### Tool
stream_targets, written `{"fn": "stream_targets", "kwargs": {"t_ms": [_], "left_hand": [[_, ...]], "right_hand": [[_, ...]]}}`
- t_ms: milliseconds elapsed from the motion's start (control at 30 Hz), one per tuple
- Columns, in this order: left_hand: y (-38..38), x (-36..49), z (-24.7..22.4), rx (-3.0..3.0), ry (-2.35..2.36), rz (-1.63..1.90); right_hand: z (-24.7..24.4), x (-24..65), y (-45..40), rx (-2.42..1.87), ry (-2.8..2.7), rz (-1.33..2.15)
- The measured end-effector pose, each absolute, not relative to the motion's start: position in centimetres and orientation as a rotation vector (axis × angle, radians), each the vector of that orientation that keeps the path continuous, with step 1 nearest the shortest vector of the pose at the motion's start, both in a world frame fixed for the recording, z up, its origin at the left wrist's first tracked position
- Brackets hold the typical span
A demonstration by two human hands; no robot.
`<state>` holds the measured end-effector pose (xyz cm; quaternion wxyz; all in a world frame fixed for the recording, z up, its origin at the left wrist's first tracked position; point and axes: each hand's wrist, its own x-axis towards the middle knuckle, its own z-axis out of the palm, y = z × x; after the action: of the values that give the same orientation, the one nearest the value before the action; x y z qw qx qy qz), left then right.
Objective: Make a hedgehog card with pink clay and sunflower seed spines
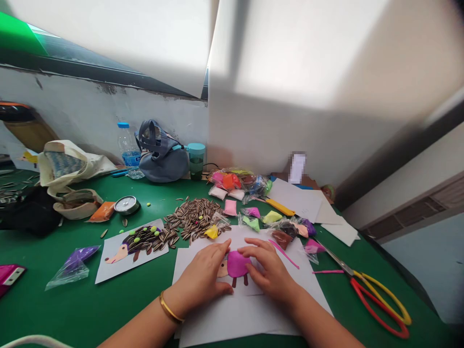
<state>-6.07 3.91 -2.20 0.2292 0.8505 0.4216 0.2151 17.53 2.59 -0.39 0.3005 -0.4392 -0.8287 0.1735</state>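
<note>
A small animal figure lies on white paper, with a magenta clay body, a peach face and two brown legs. My left hand rests at its left side, fingers stretched and thumb apart, partly covering the face. On the other side my right hand has its fingers spread, the fingertips touching the right edge of the magenta clay. Neither hand grips anything. A finished-looking hedgehog picture with sunflower seeds for spines and green dots lies to the left, beside a heap of sunflower seeds.
Large scissors with red and yellow handles lie at the right. Behind the paper are bagged clays, including a brown pack, and a yellow cutter. A purple clay bag, round metal dial, bottle and blue bag stand leftward.
</note>
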Motion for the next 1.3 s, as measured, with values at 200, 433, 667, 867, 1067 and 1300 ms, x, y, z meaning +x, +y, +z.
{"fn": "stream_targets", "kwargs": {"t_ms": [200, 433, 667, 867, 1067, 1300], "left_hand": [[4.0, -6.0, -1.9, 2.341, 1.147, 0.578], [4.1, -6.0, -1.8, 2.335, 1.164, 0.547], [4.0, -6.0, -1.5, 2.324, 1.171, 0.522], [3.9, -6.0, -1.4, 2.322, 1.17, 0.527], [3.9, -5.9, -1.4, 2.326, 1.18, 0.51], [3.9, -6.0, -1.3, 2.337, 1.184, 0.495]], "right_hand": [[-1.6, 17.0, 2.9, -1.34, -2.298, 0.319], [-1.2, 16.0, 2.6, -1.584, -2.297, 0.383], [-1.0, 17.1, 3.2, -1.75, -2.216, 0.458], [-1.1, 18.0, 3.6, -1.836, -2.203, 0.45], [-1.4, 18.5, 3.9, -1.805, -2.21, 0.461], [-1.4, 16.7, 3.5, -1.851, -2.222, 0.372]]}}
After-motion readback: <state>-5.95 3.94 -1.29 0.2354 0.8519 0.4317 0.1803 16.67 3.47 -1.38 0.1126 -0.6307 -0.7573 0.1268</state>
